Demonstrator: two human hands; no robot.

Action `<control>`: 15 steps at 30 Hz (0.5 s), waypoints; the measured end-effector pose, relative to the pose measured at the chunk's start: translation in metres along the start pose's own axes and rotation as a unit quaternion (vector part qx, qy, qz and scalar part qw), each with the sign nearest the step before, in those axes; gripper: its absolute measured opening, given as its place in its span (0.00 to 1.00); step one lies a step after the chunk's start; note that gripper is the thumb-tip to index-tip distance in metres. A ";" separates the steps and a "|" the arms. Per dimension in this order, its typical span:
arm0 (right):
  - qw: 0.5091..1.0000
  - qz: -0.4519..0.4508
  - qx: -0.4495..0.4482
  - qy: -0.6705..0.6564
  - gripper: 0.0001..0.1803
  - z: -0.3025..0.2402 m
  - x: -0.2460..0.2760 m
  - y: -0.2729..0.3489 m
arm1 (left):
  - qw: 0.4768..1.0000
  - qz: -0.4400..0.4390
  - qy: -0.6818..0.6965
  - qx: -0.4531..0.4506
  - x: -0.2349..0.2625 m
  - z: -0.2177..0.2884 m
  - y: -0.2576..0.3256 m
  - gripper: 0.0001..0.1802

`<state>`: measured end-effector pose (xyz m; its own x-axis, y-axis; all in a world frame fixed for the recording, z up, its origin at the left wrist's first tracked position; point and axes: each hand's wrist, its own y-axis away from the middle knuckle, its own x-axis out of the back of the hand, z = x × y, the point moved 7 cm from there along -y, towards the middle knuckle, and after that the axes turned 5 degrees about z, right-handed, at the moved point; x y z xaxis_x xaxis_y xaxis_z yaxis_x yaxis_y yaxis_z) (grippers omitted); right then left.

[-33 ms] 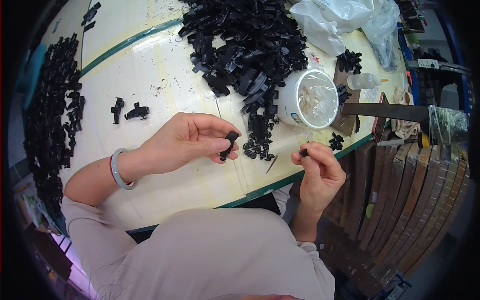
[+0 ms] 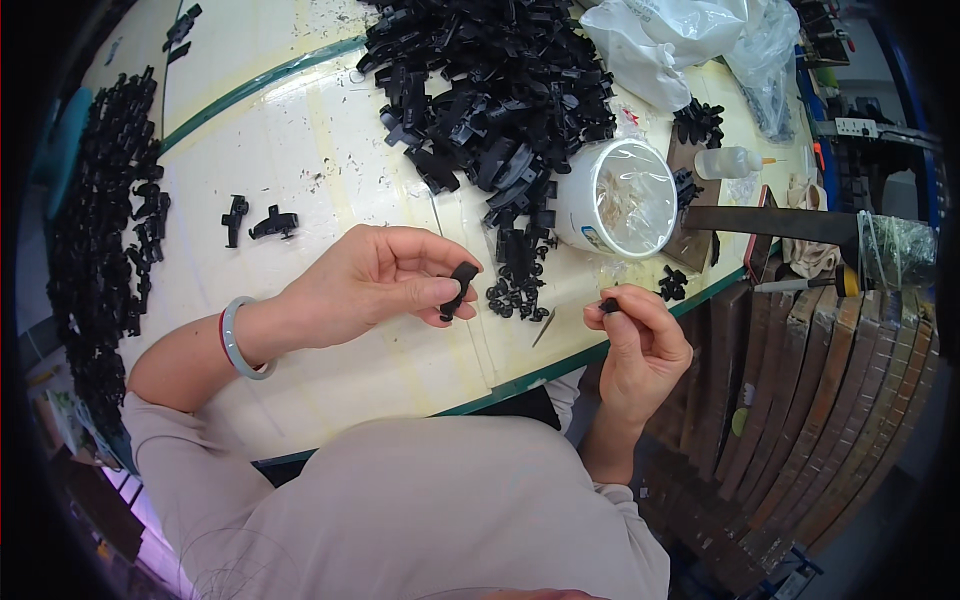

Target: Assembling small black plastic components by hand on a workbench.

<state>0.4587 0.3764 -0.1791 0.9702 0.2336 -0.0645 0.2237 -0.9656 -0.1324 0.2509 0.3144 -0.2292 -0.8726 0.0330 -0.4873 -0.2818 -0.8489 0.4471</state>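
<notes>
Between the thumb and fingers of my left hand (image 2: 375, 280) is a black plastic part (image 2: 459, 288), held tilted above the table. My right hand (image 2: 643, 345), at the table's front edge, pinches a small black plastic piece (image 2: 608, 305) between thumb and fingertips; most of it is hidden. Small round black pieces (image 2: 515, 297) lie in a loose group between the two hands. Beside them rests a thin metal pin-like tool (image 2: 544, 327). Two black assembled parts (image 2: 273, 222) lie apart on the table beyond my left wrist.
A large heap of black plastic parts (image 2: 490, 90) covers the back middle. Right of it stands a white bucket (image 2: 625, 200) lined with clear plastic. Rows of black parts (image 2: 100, 230) fill the far left. A squeeze bottle (image 2: 727, 162) and a plastic bag (image 2: 655, 45) are at the right.
</notes>
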 end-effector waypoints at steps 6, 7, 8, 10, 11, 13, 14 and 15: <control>0.855 0.038 0.332 0.396 0.13 -0.052 -0.017 -0.021 | 1.000 0.004 -0.012 -0.003 0.001 -0.001 0.000 0.12; 0.829 0.028 0.356 0.431 0.13 -0.054 -0.023 -0.029 | 1.000 0.002 0.000 -0.014 0.003 -0.004 0.000 0.12; 0.799 0.017 0.379 0.465 0.14 -0.054 -0.028 -0.035 | 1.000 -0.001 0.012 -0.025 0.003 -0.005 0.000 0.12; 0.783 0.000 0.386 0.488 0.13 -0.053 -0.031 -0.046 | 1.000 0.000 0.012 -0.015 0.003 -0.004 0.000 0.12; 0.767 -0.017 0.390 0.510 0.12 -0.052 -0.033 -0.049 | 1.000 0.002 0.011 -0.004 0.003 -0.004 -0.001 0.12; 0.760 -0.030 0.390 0.519 0.12 -0.050 -0.035 -0.053 | 1.000 0.000 0.020 0.002 0.003 -0.003 -0.001 0.12; 0.752 -0.040 0.389 0.531 0.12 -0.048 -0.037 -0.055 | 1.000 -0.006 0.027 0.009 0.003 -0.004 -0.002 0.12; 0.752 -0.044 0.388 0.531 0.12 -0.047 -0.036 -0.057 | 0.999 -0.005 0.030 0.009 0.003 -0.004 -0.002 0.12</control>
<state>0.4150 0.4173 -0.1229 0.5753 -0.3284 0.7491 0.5685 -0.4979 -0.6549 0.2501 0.3143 -0.2344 -0.8446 0.0084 -0.5353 -0.2973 -0.8389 0.4559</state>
